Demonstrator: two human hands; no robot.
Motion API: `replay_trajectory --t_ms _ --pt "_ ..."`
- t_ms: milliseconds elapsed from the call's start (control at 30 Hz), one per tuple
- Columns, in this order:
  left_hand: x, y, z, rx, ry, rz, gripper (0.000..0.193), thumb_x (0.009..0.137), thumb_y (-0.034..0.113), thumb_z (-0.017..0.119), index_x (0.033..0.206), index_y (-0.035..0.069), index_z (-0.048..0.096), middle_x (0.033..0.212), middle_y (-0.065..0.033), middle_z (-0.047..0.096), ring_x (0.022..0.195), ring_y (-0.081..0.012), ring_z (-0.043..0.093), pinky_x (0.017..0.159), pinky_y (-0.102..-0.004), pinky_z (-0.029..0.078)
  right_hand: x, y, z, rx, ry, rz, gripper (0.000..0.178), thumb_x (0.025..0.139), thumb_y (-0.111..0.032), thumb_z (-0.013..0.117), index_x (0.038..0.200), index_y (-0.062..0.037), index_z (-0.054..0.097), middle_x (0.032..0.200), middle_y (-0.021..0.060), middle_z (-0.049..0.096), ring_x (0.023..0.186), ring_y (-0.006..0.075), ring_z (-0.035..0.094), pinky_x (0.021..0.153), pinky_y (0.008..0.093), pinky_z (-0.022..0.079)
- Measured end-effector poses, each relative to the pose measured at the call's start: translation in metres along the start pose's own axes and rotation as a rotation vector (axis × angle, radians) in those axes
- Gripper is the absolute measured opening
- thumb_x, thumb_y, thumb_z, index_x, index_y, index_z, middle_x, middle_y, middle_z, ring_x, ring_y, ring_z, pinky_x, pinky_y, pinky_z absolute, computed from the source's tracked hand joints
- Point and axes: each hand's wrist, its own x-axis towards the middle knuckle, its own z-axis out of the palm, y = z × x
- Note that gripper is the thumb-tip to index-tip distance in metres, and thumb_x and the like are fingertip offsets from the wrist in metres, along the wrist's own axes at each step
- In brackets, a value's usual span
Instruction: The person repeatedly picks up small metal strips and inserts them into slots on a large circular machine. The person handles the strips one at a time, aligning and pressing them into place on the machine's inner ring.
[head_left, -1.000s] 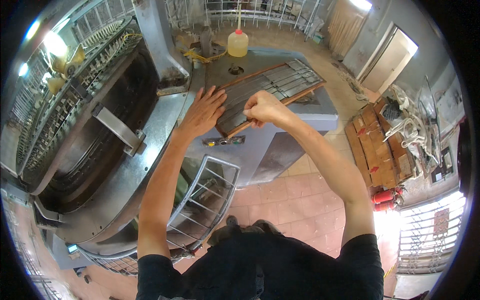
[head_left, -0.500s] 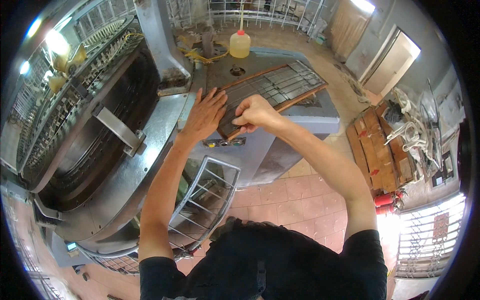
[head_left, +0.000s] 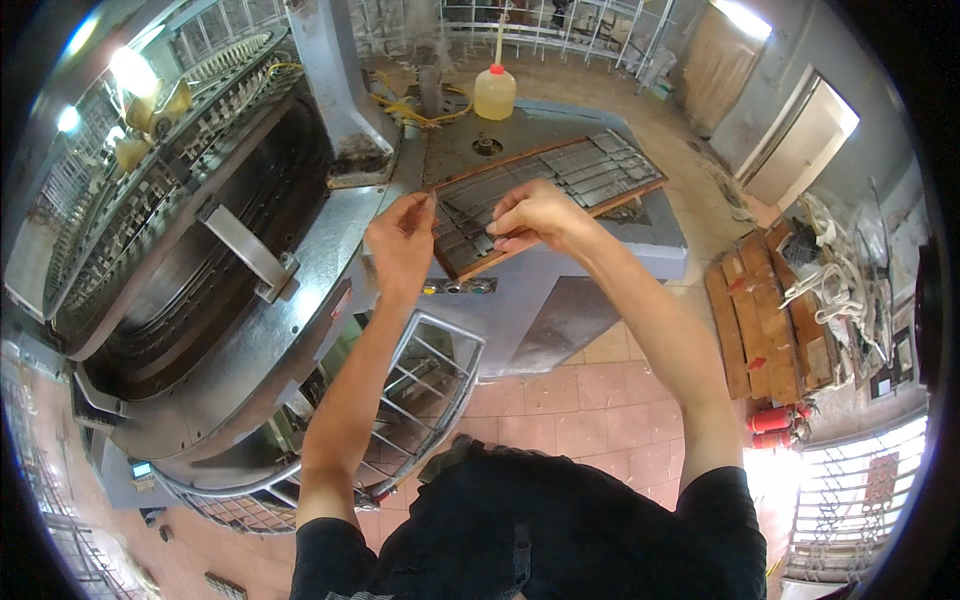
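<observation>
Head view: framed tray lies beneath right hand, beside left hand; both curled, grip unclear.

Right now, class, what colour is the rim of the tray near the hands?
The tray's rim is brown, seen best in the head view.

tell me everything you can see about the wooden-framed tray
The tray is long, shallow and rectangular, with a brown, wood-like rim. Thin, metal-looking strips lie inside, dark toward its left end and more silvery toward its right. It lies on the grey machine top, slanting up to the right in the picture. The right hand covers part of it; the left hand is at its left edge. Whether either touches it is unclear.
</observation>
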Motion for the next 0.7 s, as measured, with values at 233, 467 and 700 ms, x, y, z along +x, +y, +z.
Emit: replay_trajectory --t_ms 233,467,700 --pt "-0.033 0.041 0.005 -0.989 -0.409 -0.555 0.037 0.105 0.019 0.059 0.136 0.002 0.049 0.13 -0.0197 0.063 0.112 -0.0304 0.067 0.097 -0.045 0.057 -0.051 0.001 0.023 0.013 -0.024 -0.26 0.012 0.082 0.006 0.074 0.09 0.0093 0.065 0.084 0.0142 0.072 0.069 0.0207 0.075 0.061 0.0292 0.065" --pt "-0.086 0.042 -0.007 -0.968 -0.2 -0.402 0.03 0.104 0.001 0.052 0.133 0.002 0.057 0.133 -0.02 0.065 0.117 -0.033 0.066 0.102 -0.0447 0.055 -0.092 0.037 0.073 -0.147 -0.062 -0.429 0.008 0.086 0.003 0.074 0.09 0.0052 0.068 0.085 0.0088 0.072 0.074 0.0149 0.072 0.067 0.0272 0.06" --pt "-0.156 0.024 -0.061 -1.081 0.308 -0.315 0.017 0.104 0.003 0.055 0.121 0.004 0.058 0.122 -0.0118 0.068 0.115 -0.0297 0.067 0.108 -0.0513 0.054 -0.112 0.119 0.104 -0.104 -0.143 -0.404 0.01 0.088 0.0 0.072 0.095 0.0067 0.07 0.083 0.009 0.072 0.072 0.0139 0.07 0.066 0.0279 0.057"
